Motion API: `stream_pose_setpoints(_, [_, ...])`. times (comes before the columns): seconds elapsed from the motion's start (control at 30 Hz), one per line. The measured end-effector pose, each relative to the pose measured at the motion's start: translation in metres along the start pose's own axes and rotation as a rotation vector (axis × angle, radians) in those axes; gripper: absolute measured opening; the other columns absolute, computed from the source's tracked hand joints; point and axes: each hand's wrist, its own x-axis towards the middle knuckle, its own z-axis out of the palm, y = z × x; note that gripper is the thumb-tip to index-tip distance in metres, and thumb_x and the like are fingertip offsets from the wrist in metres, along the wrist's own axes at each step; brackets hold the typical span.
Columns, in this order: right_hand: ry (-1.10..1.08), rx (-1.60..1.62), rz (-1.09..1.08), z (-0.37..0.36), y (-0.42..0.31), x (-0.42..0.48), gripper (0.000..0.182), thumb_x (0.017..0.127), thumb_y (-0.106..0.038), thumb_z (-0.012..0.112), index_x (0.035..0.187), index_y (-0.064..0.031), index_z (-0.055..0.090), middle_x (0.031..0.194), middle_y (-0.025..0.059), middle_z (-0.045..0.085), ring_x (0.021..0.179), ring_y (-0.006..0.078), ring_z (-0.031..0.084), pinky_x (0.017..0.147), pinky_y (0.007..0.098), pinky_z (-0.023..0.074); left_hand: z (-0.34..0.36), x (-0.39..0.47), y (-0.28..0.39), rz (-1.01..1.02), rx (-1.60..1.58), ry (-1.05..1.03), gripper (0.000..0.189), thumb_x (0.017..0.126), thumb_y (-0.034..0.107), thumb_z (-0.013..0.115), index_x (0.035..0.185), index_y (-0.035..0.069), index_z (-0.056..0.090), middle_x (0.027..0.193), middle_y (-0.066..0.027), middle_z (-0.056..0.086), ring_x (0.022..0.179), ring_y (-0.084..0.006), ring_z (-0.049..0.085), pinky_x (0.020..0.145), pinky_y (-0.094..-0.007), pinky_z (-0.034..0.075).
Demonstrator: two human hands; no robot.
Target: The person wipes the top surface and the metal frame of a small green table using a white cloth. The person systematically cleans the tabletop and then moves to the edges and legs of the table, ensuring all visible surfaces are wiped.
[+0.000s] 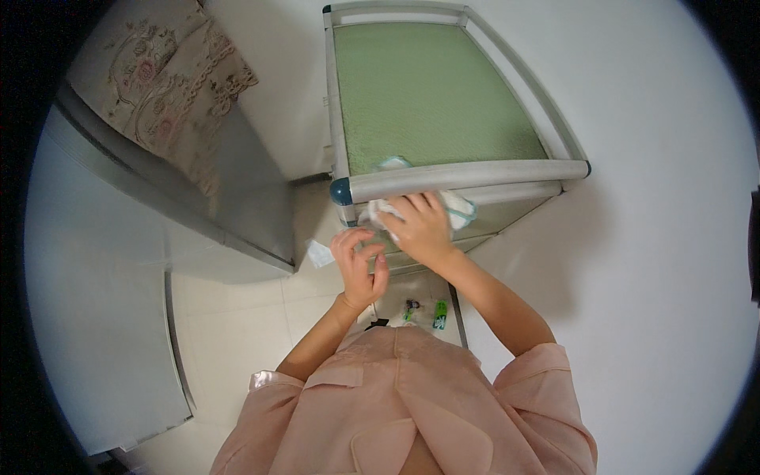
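Note:
A metal-framed rack point(475, 174) with a pale green top panel point(433, 89) and dark blue corner caps stands in front of me. My right hand point(418, 225) presses a white cloth with teal edging point(460, 209) against the rack just below its front rail. Another bit of teal-edged white cloth shows over the rail on the green panel; whether it is the same cloth I cannot tell. Close to the rack's front left corner, my left hand point(359, 264) is raised with curled, parted fingers and nothing visible in it.
At left stands a grey refrigerator-like cabinet point(107, 237) with an embroidered lace-edged cover point(160, 101) on top. A white wall point(653, 178) runs along the right. A white scrap point(320, 253) lies on the tiled floor point(237, 320). Near my feet is a green package point(440, 314).

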Motion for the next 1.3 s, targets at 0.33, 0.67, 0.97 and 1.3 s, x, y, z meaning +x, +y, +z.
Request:
stream_pose_setpoints(0.33, [-0.010, -0.215, 0.294, -0.042, 0.071, -0.057, 0.029, 0.052, -0.013, 0.065, 0.080, -0.0151, 0.060, 0.090, 0.0044, 0.051, 0.088, 0.0240, 0.047, 0.079, 0.0409, 0.0363, 0.000, 0.003, 0.004, 0.009, 0.006, 0.009, 0.023, 0.065, 0.004, 0.052, 0.086, 0.009, 0.049, 0.098, -0.0098, 0.044, 0.094, -0.0279, 0.042, 0.083, -0.0426, 0.026])
stream_pose_setpoints(0.67, [0.114, 0.038, 0.206, -0.010, -0.009, -0.023, 0.025, 0.058, -0.014, 0.057, 0.084, -0.0128, 0.061, 0.096, 0.0075, 0.053, 0.099, 0.0239, 0.046, 0.088, 0.0430, 0.0324, 0.017, 0.004, 0.029, 0.115, -0.048, -0.102, 0.021, 0.067, 0.007, 0.052, 0.088, 0.008, 0.048, 0.101, -0.0102, 0.043, 0.095, -0.0284, 0.041, 0.084, -0.0431, 0.026])
stream_pose_setpoints(0.97, [0.182, -0.212, 0.392, -0.057, 0.074, -0.083, 0.040, 0.050, -0.008, 0.065, 0.090, -0.0140, 0.060, 0.098, 0.0079, 0.053, 0.096, 0.0244, 0.049, 0.086, 0.0405, 0.0376, 0.028, 0.007, 0.041, 0.089, -0.108, -0.108, 0.021, 0.066, 0.005, 0.051, 0.087, 0.007, 0.048, 0.101, -0.0111, 0.043, 0.096, -0.0293, 0.040, 0.084, -0.0430, 0.026])
stream_pose_setpoints(1.3, [0.266, -0.385, 0.740, -0.081, 0.137, -0.125, 0.034, 0.057, -0.010, 0.062, 0.091, -0.0105, 0.062, 0.103, 0.0127, 0.054, 0.095, 0.0275, 0.051, 0.080, 0.0355, 0.0416, 0.031, 0.005, 0.053, 0.092, -0.035, -0.127, 0.023, 0.065, 0.005, 0.052, 0.087, 0.007, 0.047, 0.101, -0.0114, 0.043, 0.097, -0.0293, 0.040, 0.084, -0.0426, 0.026])
